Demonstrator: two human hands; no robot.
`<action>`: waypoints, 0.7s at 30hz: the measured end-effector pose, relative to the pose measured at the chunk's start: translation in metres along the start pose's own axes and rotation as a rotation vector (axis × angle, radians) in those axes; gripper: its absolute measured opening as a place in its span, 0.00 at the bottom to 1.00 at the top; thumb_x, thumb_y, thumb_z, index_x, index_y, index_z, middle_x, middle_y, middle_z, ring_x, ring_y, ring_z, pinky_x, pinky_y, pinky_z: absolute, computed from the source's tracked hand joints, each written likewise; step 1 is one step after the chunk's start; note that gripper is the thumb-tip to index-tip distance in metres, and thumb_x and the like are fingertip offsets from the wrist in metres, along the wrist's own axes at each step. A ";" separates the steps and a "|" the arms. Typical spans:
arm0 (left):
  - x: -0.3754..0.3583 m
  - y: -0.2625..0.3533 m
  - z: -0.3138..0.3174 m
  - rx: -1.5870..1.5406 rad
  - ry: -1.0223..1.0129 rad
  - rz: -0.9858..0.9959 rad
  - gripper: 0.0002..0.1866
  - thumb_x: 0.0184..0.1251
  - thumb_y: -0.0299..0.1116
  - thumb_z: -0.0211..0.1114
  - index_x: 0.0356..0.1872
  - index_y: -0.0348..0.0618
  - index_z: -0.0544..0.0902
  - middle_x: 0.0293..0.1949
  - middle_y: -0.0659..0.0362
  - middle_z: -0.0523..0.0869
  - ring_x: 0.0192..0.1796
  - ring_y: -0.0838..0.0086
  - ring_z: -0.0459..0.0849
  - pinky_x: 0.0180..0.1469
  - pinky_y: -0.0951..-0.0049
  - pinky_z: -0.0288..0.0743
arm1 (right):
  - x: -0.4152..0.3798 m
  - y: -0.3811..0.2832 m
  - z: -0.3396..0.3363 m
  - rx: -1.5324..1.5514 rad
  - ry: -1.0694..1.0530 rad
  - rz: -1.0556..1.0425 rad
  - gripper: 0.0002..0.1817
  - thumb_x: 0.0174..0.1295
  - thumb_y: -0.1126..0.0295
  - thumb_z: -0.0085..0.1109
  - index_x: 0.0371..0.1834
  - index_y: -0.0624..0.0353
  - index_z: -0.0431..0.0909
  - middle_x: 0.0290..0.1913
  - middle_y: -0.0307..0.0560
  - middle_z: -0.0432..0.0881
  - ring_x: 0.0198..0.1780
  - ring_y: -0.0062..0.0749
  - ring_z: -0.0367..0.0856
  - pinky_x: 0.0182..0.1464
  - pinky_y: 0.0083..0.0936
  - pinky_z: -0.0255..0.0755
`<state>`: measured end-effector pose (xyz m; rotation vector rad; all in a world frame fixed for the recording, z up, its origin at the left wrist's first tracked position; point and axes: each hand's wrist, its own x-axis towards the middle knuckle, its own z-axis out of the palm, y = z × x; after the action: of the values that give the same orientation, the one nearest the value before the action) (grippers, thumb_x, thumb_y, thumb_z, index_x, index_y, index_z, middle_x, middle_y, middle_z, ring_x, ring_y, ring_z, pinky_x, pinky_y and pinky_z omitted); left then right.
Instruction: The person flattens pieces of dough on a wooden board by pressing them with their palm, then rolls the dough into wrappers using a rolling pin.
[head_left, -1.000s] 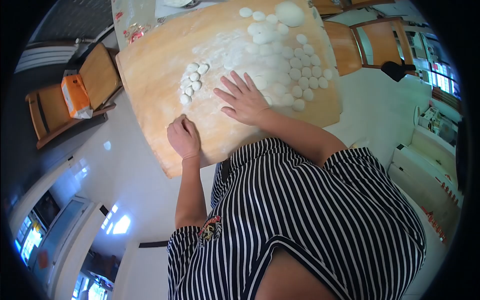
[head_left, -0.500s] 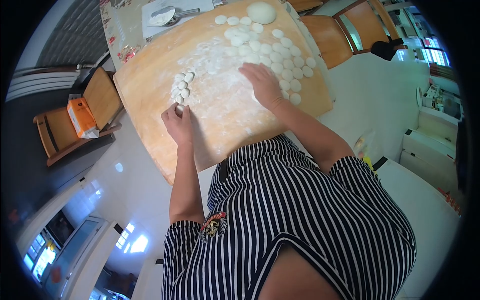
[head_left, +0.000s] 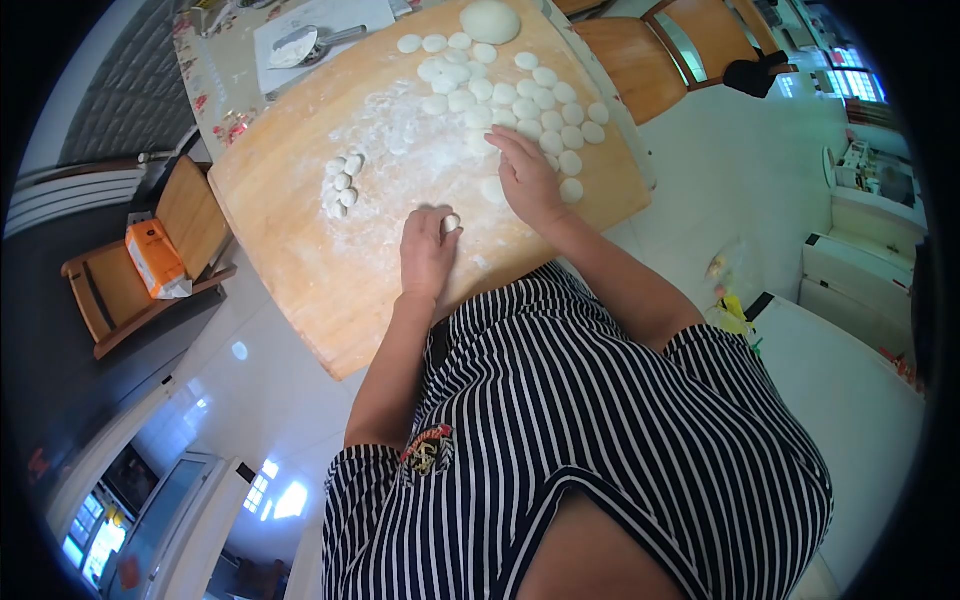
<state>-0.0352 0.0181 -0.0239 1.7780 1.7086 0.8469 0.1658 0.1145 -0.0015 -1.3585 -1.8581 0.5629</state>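
Note:
A small dough piece (head_left: 452, 222) is pinched between the thumb and fingers of my left hand (head_left: 428, 252), low over the near part of the floured wooden board (head_left: 300, 270). My right hand (head_left: 530, 185) lies over the board with its fingers stretched out, beside a flat dough disc (head_left: 492, 190). Its fingertips are close to another pale disc (head_left: 482, 143), partly hidden. Several flattened dough discs (head_left: 525, 109) spread across the right side of the board. To the left sits a small cluster of uncut-looking dough lumps (head_left: 343, 182), dusted with flour.
A large dough ball (head_left: 490, 20) rests at the board's far edge. Behind it, a flour-filled scoop (head_left: 297, 48) lies on white paper on the patterned tablecloth (head_left: 215, 65). Wooden chairs stand left (head_left: 190, 215) and right (head_left: 625, 65), the left one holding an orange pack (head_left: 155, 258).
My left hand has taken a dough piece from the left cluster and carried it right, toward my right hand. My right hand stays over the board; the view has shifted slightly.

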 end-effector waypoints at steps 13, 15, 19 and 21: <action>-0.082 -0.057 -0.080 0.209 0.383 -0.403 0.19 0.75 0.27 0.67 0.65 0.42 0.84 0.54 0.50 0.85 0.55 0.54 0.82 0.61 0.56 0.78 | -0.016 -0.060 0.083 -0.336 -0.502 -0.596 0.33 0.77 0.41 0.53 0.81 0.39 0.72 0.85 0.45 0.64 0.87 0.53 0.52 0.85 0.64 0.45; -0.084 -0.069 -0.083 0.355 0.499 -0.360 0.20 0.75 0.28 0.67 0.66 0.39 0.83 0.59 0.48 0.84 0.61 0.50 0.81 0.65 0.53 0.77 | -0.020 -0.049 0.081 -0.394 -0.632 -0.633 0.35 0.75 0.39 0.54 0.82 0.36 0.70 0.86 0.42 0.63 0.88 0.50 0.51 0.86 0.63 0.43; -0.084 -0.076 -0.059 0.623 0.363 -0.366 0.27 0.83 0.40 0.57 0.76 0.41 0.74 0.77 0.48 0.73 0.80 0.49 0.67 0.80 0.50 0.59 | -0.023 -0.047 0.088 -0.349 -0.703 -0.593 0.35 0.73 0.39 0.56 0.81 0.34 0.71 0.86 0.41 0.62 0.88 0.49 0.50 0.86 0.63 0.43; -0.082 -0.075 -0.054 0.581 0.349 -0.423 0.28 0.84 0.43 0.54 0.78 0.43 0.72 0.78 0.49 0.72 0.83 0.51 0.63 0.83 0.49 0.52 | -0.020 -0.046 0.087 -0.342 -0.701 -0.578 0.35 0.72 0.39 0.57 0.81 0.34 0.72 0.86 0.41 0.62 0.88 0.49 0.50 0.86 0.63 0.43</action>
<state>-0.1256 -0.0616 -0.0500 1.5475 2.6502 0.5216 0.0729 0.0874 -0.0289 -0.7726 -2.8815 0.4530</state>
